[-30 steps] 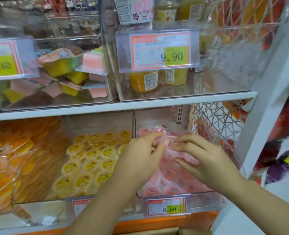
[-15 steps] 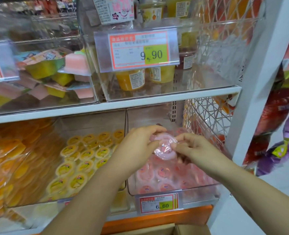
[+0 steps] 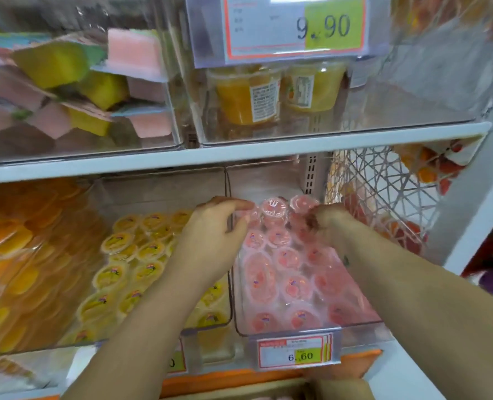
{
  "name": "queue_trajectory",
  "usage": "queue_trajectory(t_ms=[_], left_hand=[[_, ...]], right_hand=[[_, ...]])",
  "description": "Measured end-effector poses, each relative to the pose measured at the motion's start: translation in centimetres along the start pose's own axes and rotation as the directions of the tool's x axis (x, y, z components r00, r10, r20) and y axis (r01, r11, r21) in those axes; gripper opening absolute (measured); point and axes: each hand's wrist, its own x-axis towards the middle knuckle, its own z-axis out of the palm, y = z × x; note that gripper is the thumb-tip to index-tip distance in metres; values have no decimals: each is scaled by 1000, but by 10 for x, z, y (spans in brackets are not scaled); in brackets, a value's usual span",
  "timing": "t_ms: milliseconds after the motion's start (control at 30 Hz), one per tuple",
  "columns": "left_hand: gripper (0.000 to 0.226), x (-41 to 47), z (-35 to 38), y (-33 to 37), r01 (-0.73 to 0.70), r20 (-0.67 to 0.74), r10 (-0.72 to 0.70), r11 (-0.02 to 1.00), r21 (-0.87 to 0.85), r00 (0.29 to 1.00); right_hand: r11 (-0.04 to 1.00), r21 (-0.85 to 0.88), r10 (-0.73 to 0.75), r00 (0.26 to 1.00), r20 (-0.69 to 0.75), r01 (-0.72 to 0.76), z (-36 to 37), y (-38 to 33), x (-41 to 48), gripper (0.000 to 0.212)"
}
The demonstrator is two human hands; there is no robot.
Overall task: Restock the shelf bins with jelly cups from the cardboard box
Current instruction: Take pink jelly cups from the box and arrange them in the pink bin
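Observation:
Pink jelly cups (image 3: 285,284) fill the clear bin (image 3: 311,329) on the lower shelf, above a 6.60 price tag (image 3: 297,353). Both my hands reach deep into this bin. My left hand (image 3: 216,226) curls its fingers on the left edge of the raised pink cups (image 3: 274,210) at the back. My right hand (image 3: 326,219), blurred, curls on their right edge beside another cup (image 3: 304,202). These back cups sit higher than the rows in front. A strip of the cardboard box (image 3: 337,389) shows at the bottom edge.
Left of the pink bin is a bin of yellow jelly cups (image 3: 129,272), then orange packs (image 3: 22,255). The upper shelf (image 3: 239,157) hangs close above my hands, carrying square jellies (image 3: 135,53) and orange jars (image 3: 248,96). A white wire mesh panel (image 3: 384,197) closes the right side.
My hands have carried the pink cups from mid-bin height to the back of the bin and lowered them there. The view has moved closer and tilted down.

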Motion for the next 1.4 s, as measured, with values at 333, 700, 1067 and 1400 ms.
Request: queue_trajectory(t_ms=[333,700,1067,1400], left_hand=[[25,-3,-1,2,36,-20,-37,999,-35,999],[27,-21,-1,49,-143,50,134,960,240,990],[31,-31,37,94,328,415,-174,883,-336,893],[35,-27,53,97,606,518,-327,297,-738,791]], right_hand=[[878,-449,-159,986,47,163,-21,-9,-26,21],[-170,-895,-311,839,445,412,-66,19,-103,25],[-151,-669,-909,164,384,728,-93,48,-123,5],[158,-373,-930,264,254,914,-92,55,-122,11]])
